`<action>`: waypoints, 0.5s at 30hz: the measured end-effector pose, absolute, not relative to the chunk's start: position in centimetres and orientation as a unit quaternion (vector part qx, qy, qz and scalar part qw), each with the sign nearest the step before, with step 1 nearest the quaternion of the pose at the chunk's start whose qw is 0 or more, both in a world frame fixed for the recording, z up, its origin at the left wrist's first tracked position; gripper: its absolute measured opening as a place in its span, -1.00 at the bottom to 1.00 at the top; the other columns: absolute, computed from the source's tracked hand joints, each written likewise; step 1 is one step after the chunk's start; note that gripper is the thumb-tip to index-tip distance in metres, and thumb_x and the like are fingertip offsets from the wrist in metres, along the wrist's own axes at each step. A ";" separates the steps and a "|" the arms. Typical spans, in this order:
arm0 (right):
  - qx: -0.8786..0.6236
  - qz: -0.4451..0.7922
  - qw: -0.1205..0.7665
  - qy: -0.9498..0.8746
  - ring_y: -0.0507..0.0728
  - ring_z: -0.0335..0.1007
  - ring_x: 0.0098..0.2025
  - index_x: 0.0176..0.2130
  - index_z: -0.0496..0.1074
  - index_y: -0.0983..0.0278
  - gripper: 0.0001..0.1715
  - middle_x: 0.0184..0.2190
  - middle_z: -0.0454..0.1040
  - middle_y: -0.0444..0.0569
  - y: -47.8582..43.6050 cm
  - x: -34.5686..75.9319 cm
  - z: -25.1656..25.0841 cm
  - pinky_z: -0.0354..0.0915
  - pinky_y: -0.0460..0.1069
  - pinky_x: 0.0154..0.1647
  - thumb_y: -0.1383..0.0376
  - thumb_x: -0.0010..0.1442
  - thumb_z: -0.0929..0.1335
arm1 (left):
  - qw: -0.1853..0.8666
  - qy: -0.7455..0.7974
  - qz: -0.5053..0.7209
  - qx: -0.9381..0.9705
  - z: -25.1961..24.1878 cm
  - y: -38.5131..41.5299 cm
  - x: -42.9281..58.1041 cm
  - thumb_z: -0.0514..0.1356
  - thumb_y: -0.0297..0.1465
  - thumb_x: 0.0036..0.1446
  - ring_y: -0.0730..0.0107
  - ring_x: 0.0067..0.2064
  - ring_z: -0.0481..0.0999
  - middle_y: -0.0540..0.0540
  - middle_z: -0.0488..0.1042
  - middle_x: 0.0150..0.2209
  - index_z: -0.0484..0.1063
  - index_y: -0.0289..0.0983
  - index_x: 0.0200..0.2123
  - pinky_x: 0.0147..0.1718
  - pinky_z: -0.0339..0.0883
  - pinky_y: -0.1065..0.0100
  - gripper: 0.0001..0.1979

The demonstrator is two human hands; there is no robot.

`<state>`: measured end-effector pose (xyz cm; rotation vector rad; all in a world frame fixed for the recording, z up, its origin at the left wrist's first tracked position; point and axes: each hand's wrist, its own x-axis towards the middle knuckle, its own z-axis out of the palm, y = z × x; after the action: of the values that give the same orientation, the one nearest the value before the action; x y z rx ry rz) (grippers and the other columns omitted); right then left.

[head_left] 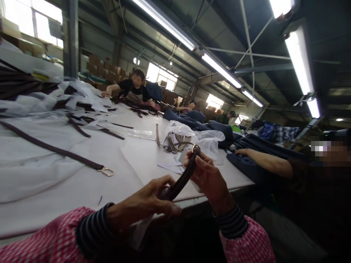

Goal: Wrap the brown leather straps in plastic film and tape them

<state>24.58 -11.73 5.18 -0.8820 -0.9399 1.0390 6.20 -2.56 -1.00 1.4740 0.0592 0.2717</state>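
Note:
A dark brown leather strap with a gold-coloured metal buckle at its upper end is held up between my hands, over the front edge of the table. My left hand curls around its lower part. Near the buckle, my right hand pinches the strap between thumb and fingers. Some whitish sheet, blurred, hangs below my left hand. To the left, another brown strap with a metal buckle lies on the white table. Beyond my hands sits a bundle of thin light straps beside clear plastic.
Plastic sheets and more dark straps cover the table's far left. Dark blue fabric pieces lie at the right, where a co-worker's arm reaches in. Another person works across the table. A metal post stands at the left.

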 end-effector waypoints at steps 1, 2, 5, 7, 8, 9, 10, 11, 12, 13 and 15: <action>-0.395 0.458 0.664 -0.440 -0.04 0.35 -0.46 -0.15 0.59 0.27 -0.71 -0.34 0.60 0.00 -12.1 24.6 5.7 0.14 -0.22 -0.57 0.21 0.13 0.54 | 0.764 0.027 0.115 0.634 -1.4 -2.1 6.0 0.45 -0.44 -0.04 0.49 -0.38 0.24 0.13 0.30 -0.41 0.38 -0.23 -0.13 -0.45 0.12 0.48 -0.58; -0.397 0.456 0.651 -0.458 -0.04 0.32 -0.48 -0.15 0.59 0.27 -0.72 -0.35 0.60 0.01 -12.4 24.6 6.2 0.11 -0.21 -0.58 0.22 0.14 0.54 | 0.788 0.025 0.106 0.606 -1.7 -1.7 5.8 0.44 -0.53 -0.12 0.48 -0.36 0.27 0.11 0.36 -0.38 0.39 -0.23 -0.10 -0.44 0.14 0.48 -0.52; -0.405 0.447 0.627 -0.493 -0.06 0.25 -0.51 -0.15 0.59 0.26 -0.74 -0.35 0.61 0.02 -13.0 24.6 6.6 0.07 -0.20 -0.56 0.24 0.13 0.54 | 0.816 0.021 0.098 0.569 -2.3 -1.0 5.3 0.35 -0.61 -0.16 0.40 -0.28 0.40 -0.03 0.52 -0.22 0.44 -0.27 -0.10 -0.35 0.27 0.44 -0.52; -0.410 0.437 0.623 -0.502 -0.06 0.22 -0.51 -0.16 0.59 0.25 -0.75 -0.34 0.60 0.02 -13.2 24.6 6.6 0.06 -0.19 -0.55 0.25 0.13 0.53 | 0.798 0.027 0.098 0.595 -2.6 -0.8 5.0 0.34 -0.50 0.00 0.36 -0.25 0.46 -0.11 0.57 -0.19 0.50 -0.32 -0.15 -0.27 0.31 0.39 -0.72; -0.411 0.434 0.623 -0.505 -0.06 0.21 -0.50 -0.16 0.58 0.25 -0.76 -0.34 0.60 0.01 -13.3 24.6 6.5 0.05 -0.18 -0.55 0.25 0.13 0.53 | 0.781 0.028 0.096 0.616 -2.8 -0.8 5.0 0.32 -0.41 0.10 0.34 -0.25 0.47 -0.13 0.58 -0.21 0.53 -0.34 -0.19 -0.24 0.31 0.38 -0.80; -0.411 0.432 0.622 -0.508 -0.05 0.20 -0.50 -0.16 0.58 0.24 -0.76 -0.33 0.60 0.01 -13.3 24.5 6.6 0.05 -0.17 -0.55 0.26 0.14 0.53 | 0.765 0.028 0.090 0.637 -3.1 -0.8 4.9 0.29 -0.31 0.19 0.33 -0.26 0.48 -0.16 0.58 -0.24 0.56 -0.36 -0.21 -0.24 0.31 0.38 -0.79; -0.412 0.431 0.620 -0.510 -0.05 0.20 -0.50 -0.16 0.58 0.23 -0.76 -0.33 0.60 0.01 -13.2 24.5 6.7 0.04 -0.17 -0.55 0.26 0.13 0.53 | 0.754 0.028 0.079 0.651 -3.3 -0.9 4.8 0.24 -0.22 0.26 0.34 -0.29 0.48 -0.16 0.58 -0.28 0.58 -0.37 -0.22 -0.28 0.29 0.39 -0.70; -0.412 0.431 0.618 -0.513 -0.04 0.19 -0.50 -0.16 0.58 0.23 -0.76 -0.33 0.59 0.01 -13.2 24.4 6.8 0.04 -0.16 -0.55 0.25 0.13 0.53 | 0.751 0.028 0.067 0.656 -3.6 -1.0 4.8 0.20 -0.14 0.30 0.37 -0.34 0.46 -0.15 0.56 -0.35 0.58 -0.38 -0.21 -0.34 0.26 0.41 -0.62; -0.413 0.429 0.615 -0.517 -0.04 0.19 -0.49 -0.16 0.58 0.23 -0.75 -0.34 0.59 0.01 -13.2 24.3 7.0 0.04 -0.15 -0.55 0.25 0.13 0.53 | 0.754 0.029 0.058 0.653 -3.8 -1.2 4.7 0.16 -0.08 0.31 0.41 -0.40 0.41 -0.11 0.53 -0.41 0.58 -0.37 -0.21 -0.40 0.22 0.44 -0.56; -0.414 0.426 0.613 -0.521 -0.03 0.20 -0.49 -0.16 0.59 0.24 -0.75 -0.34 0.58 0.01 -13.1 24.2 7.3 0.05 -0.15 -0.55 0.24 0.13 0.53 | 0.762 0.029 0.051 0.645 -4.0 -1.3 4.6 0.15 -0.03 0.31 0.45 -0.46 0.36 -0.06 0.48 -0.47 0.56 -0.37 -0.22 -0.46 0.18 0.46 -0.52; -0.415 0.417 0.613 -0.527 -0.01 0.21 -0.48 -0.16 0.59 0.24 -0.74 -0.35 0.57 0.01 -13.0 24.1 7.8 0.06 -0.14 -0.55 0.23 0.12 0.53 | 0.775 0.023 0.050 0.629 -4.3 -1.6 4.4 0.20 0.00 0.25 0.52 -0.52 0.25 0.02 0.35 -0.54 0.52 -0.35 -0.29 -0.53 0.10 0.49 -0.52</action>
<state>24.11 -13.04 7.83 -0.9578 -1.2144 0.9621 4.39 -1.61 -4.27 1.3618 0.0502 0.1086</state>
